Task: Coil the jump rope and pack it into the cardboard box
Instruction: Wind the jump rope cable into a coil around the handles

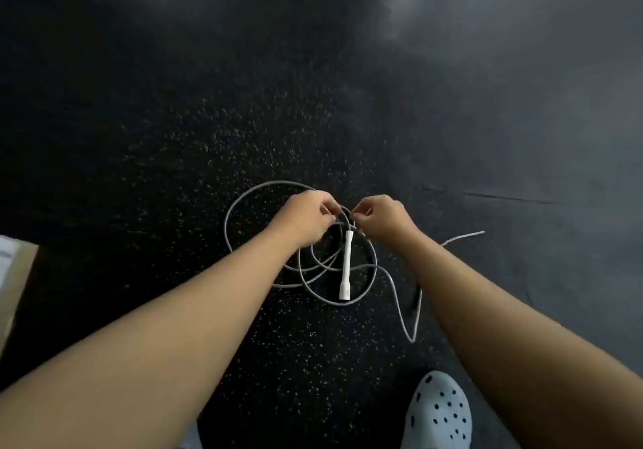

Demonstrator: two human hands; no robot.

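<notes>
This looks like a gym or exercise room: black rubber flooring [243, 135] flecked with pale specks fills the frame, a seam between mats [487, 198] runs at right, and a jump rope [243, 201] lies at centre.

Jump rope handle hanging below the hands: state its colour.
White. The handle stands out against the dark speckled floor in the head view.

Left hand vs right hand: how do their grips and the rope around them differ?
The left hand grips the gathered loops of the grey rope; the right hand pinches the cord just above the white handle. The coils spread out under and beside the left hand, while a loose tail trails off past the right hand. Both hands are curled on the rope, close together above the speckled floor.
</notes>
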